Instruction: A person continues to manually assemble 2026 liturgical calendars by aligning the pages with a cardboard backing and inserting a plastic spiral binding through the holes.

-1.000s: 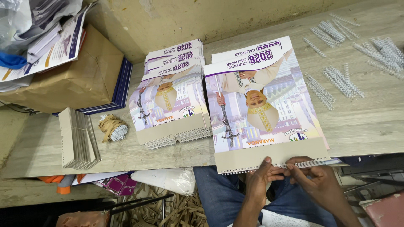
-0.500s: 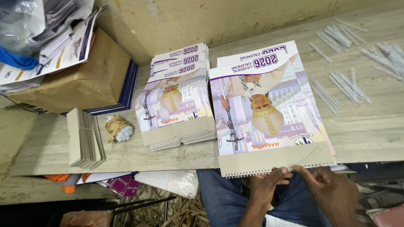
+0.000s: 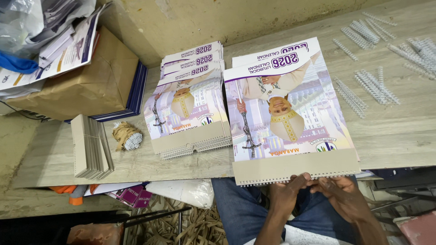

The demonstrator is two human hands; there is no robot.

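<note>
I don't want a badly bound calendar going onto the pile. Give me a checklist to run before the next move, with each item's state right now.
1. Both hands on the binding edge: ok. The left hand and right hand pinch the near edge of the wall calendar.
2. Wire binding seated along the whole edge: cannot tell; the hands cover part of it.
3. Calendar supported: ok. Most of it lies on the wooden table; only the bound edge overhangs.
4. Finished stack apart from it: ok, lying beside it to the left.
5. Spare wire combs at hand: ok, loose on the table's right side.
</note>
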